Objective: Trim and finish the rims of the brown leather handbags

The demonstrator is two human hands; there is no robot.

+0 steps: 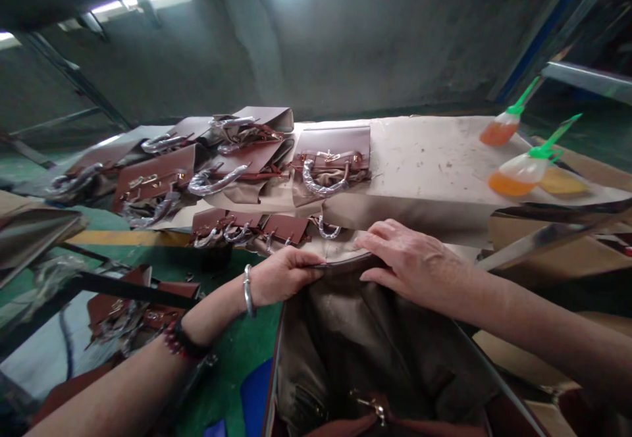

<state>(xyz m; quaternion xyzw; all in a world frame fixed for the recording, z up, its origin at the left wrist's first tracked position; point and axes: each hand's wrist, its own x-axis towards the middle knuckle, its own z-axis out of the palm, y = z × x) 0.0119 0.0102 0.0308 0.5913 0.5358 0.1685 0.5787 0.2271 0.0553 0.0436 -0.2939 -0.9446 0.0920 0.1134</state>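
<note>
Close in front of me is a brown handbag point(375, 345), its dark lining facing up and a zip with a metal pull near the bottom. My left hand point(289, 272) pinches the far edge of this bag between thumb and fingers. On the right of the same edge, my right hand point(402, 259) has its fingers over the far side and its thumb on the lining side. A curved stretch of the rim shows between the two hands. A silver bangle point(248, 290) circles my left wrist.
Beyond my hands, several brown handbags with plastic-wrapped handles, one a finished-looking bag point(333, 154), lie on a pale covered table point(419, 154). Two green-nozzled bottles of orange liquid, the nearer bottle point(516, 177) included, stand at right. More bags point(143, 305) lie lower left.
</note>
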